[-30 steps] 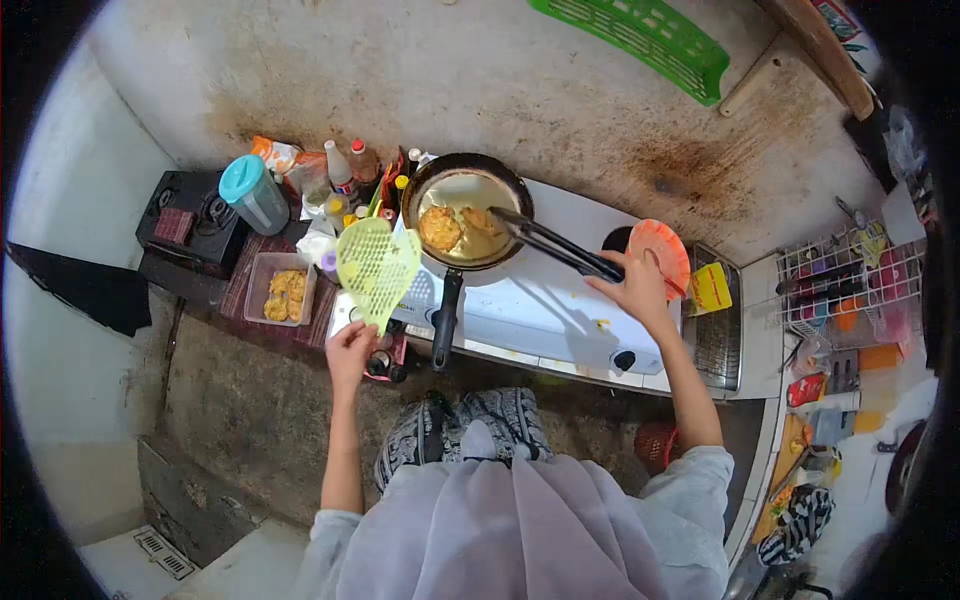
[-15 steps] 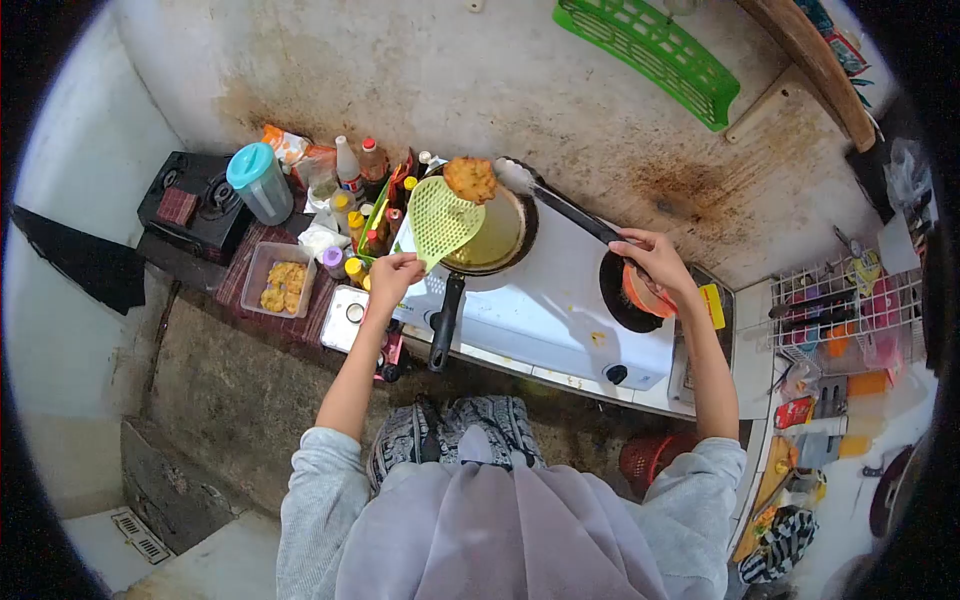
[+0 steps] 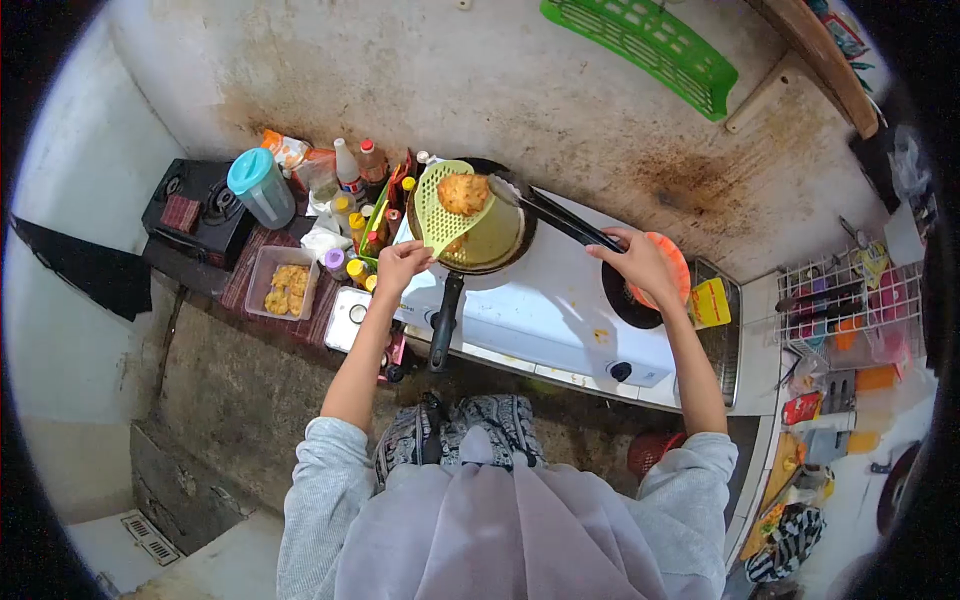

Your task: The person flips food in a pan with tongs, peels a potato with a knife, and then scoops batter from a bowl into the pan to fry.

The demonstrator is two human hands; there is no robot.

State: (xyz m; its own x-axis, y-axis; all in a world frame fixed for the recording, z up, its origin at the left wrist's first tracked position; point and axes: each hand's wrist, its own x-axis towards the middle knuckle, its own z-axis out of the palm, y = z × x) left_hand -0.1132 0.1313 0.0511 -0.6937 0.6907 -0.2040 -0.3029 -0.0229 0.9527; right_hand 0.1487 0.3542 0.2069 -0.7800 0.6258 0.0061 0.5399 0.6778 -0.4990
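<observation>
Stained concrete wall behind a white two-burner gas stove point(image 3: 545, 310), seen from above. Left hand point(image 3: 400, 266) closed around the handle of a yellow-green slotted skimmer point(image 3: 445, 212), held tilted over the black frying pan point(image 3: 490, 240). One golden fritter point(image 3: 464, 193) sits on the skimmer, above the oil. Right hand point(image 3: 640, 262) gripping black tongs point(image 3: 560, 218), tips right at the fritter's edge; whether the tips touch it, cannot tell. Orange plate point(image 3: 678, 270) under the right hand, on the right burner. Clear container of cooked fritters point(image 3: 281, 284) left of the stove, near the bottles point(image 3: 352, 175) and a teal-lidded jug point(image 3: 258, 186).
</observation>
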